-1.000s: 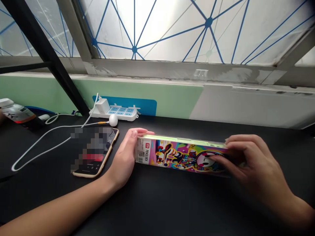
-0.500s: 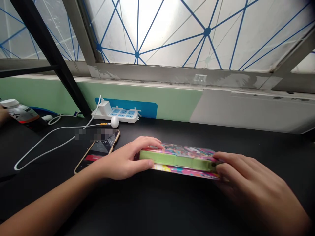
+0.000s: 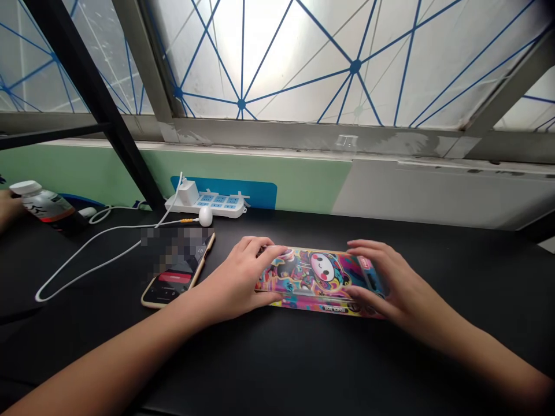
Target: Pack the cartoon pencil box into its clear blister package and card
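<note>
A brightly printed pencil box point(image 3: 321, 274) with a round white cartoon face on its lid lies flat on the black table point(image 3: 303, 358). Its lid is down, and small lettering runs along the front side. My left hand point(image 3: 249, 274) grips the left end, with the thumb along the front and the fingers across the top. Around the right end is my right hand point(image 3: 390, 283), its thumb at the front edge and its fingertips at the back edge. Both hands cover parts of the box's ends.
A phone point(image 3: 177, 277) in a tan case lies left of the box. Behind it are a white power strip point(image 3: 217, 205), a round white plug piece point(image 3: 205, 216) and a looped white cable point(image 3: 87, 238). At far left, another person's hand point(image 3: 8, 209) is beside a bottle point(image 3: 45, 205).
The lid has come down, and the green side strip seen before is hidden. My right hand has shifted from the front right corner to span the right end.
</note>
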Motion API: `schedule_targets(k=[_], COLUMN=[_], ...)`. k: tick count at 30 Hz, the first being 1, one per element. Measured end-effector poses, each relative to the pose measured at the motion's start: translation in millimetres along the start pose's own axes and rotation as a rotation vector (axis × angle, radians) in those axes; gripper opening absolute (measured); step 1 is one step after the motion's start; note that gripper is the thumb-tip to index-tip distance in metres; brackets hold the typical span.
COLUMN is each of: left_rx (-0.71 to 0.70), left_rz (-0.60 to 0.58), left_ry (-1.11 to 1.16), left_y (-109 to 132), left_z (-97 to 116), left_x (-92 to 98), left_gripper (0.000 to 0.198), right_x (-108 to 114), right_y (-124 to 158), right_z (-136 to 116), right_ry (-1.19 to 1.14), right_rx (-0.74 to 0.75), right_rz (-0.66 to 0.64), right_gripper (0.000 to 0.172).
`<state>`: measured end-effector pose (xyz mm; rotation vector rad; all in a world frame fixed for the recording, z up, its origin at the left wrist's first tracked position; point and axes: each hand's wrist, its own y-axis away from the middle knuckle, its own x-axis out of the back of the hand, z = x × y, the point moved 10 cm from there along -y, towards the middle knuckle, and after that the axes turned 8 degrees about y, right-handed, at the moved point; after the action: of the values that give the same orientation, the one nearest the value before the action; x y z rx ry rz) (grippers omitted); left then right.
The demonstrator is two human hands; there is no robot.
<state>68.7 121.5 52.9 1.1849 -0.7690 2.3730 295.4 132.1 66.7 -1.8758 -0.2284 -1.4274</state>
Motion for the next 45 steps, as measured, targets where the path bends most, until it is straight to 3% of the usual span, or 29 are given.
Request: schedule_targets(k=[3, 6, 10, 15, 17, 20, 25, 28, 35, 39, 45], left_rx=[-0.077, -0.158, -0.189, -0.114, -0.126, -0.144, -0.070, -0.038, 0.129, 0.187, 0.163], left_rz=[0.084, 0.157, 0.224, 0.386, 0.323, 0.169, 0.023, -0.006, -0.006, -0.068, -0.024], left_ry=[-0.169, -0.310, -0.350, -0.391, -0.362, -0.273, -0.134, -0.068, -0.006, -0.028, -0.005], left_y=[2.2, 4.8, 5.1, 7.0, 5.6, 3.5, -0.9, -3.3, -0.5, 0.6, 0.8], left_z=[12.7, 23.1, 26.8, 25.3, 26.5, 28.0, 22.9, 17.0, -12.4, -17.3, -13.0], left_x=[7.0, 10.5, 18.2, 45.3, 41.8, 26.1, 7.9, 2.8, -4.2, -10.4, -5.0], left_gripper=[0.080, 0.080, 0.085, 0.068, 0.054, 0.032, 0.023, 0.032, 0.080, 0.083, 0.076], right_x=[-2.6, -1.5, 13.0, 37.5, 38.9, 23.9, -0.6, -5.7, -9.5, -15.6, -38.0], right_y=[-3.0, -4.9, -5.7, 0.5, 3.8, 5.3, 3.8, 1.7, 1.6, 2.8, 0.5], right_z=[31.3, 41.5, 28.1, 0.4, -14.0, -31.5, -50.3, -50.3, -40.5, -39.2, -58.4], right_ry=[-0.012, -0.059, -0.093, 0.020, 0.114, 0.162, 0.187, 0.187, 0.208, 0.232, 0.298], right_rx=[-0.113, -0.139, -0.107, 0.043, 0.168, 0.314, 0.392, 0.377, 0.376, 0.370, 0.355], right_rz=[-0.030, -0.046, 0.037, 0.239, 0.271, 0.178, 0.048, 0.020, -0.049, -0.091, -0.104], right_gripper=[0.064, 0.069, 0.065, 0.053, 0.045, 0.034, 0.032, 0.030, 0.031, 0.042, 0.066])
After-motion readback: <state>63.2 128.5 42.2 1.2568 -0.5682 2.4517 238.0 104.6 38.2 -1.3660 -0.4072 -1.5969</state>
